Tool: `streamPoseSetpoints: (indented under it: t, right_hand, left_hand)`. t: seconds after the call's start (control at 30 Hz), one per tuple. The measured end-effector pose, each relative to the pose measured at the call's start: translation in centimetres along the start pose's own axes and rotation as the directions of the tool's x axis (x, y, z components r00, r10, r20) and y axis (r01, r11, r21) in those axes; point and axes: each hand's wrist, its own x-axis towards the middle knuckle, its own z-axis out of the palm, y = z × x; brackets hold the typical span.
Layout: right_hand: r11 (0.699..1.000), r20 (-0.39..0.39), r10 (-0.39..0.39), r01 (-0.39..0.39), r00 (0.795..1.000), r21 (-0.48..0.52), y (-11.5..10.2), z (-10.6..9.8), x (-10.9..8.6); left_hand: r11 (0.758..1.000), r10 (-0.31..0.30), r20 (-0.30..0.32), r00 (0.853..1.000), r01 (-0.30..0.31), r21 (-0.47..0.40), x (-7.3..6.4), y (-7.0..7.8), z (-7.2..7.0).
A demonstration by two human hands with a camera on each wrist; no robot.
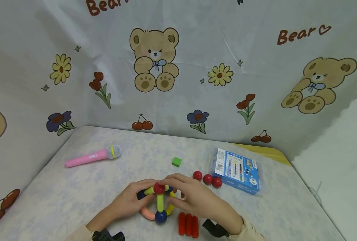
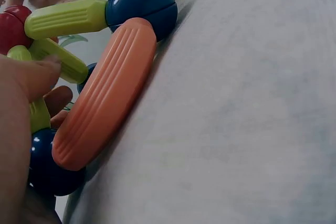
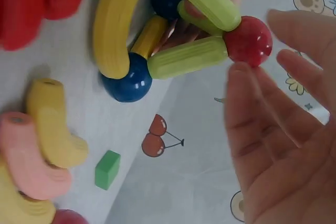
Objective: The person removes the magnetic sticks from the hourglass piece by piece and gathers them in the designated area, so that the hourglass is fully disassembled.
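Note:
A frame of magnetic rods and balls stands on the table. Its red ball (image 1: 159,188) is at the top, with yellow-green rods (image 3: 186,57) sloping down to blue balls (image 1: 161,217). Curved rods join the base, among them an orange one (image 2: 107,95) and a yellow one (image 3: 116,22). My left hand (image 1: 131,198) holds a yellow-green rod, thumb in front and fingertips behind in the left wrist view. Around the red ball, my right hand (image 1: 193,194) has its fingers loosely extended, a fingertip touching or nearly touching the ball.
Red rods (image 1: 188,225) lie near the right wrist. Loose curved rods (image 3: 52,121) lie beside a green block (image 1: 176,162). Three red balls (image 1: 207,179) sit by a blue box (image 1: 238,170). A pink toy microphone (image 1: 91,157) is at the back left.

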Motion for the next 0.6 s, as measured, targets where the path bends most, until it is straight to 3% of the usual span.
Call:
streamPoseSetpoints:
  t: [0.17,0.6]
  right_hand:
    - [0.981,0.032,-0.111,0.115,0.993,-0.157,0.2,0.7,1.6]
    - [0.974,-0.02,-0.133,0.127,0.991,-0.186,0.0,1.0,2.4]
  left_hand:
    - [0.999,0.018,0.017,1.0,-0.018,0.03,-0.1,-0.3,-0.1]
    - [0.998,-0.03,0.032,0.999,0.028,0.059,0.1,-0.2,-0.2]
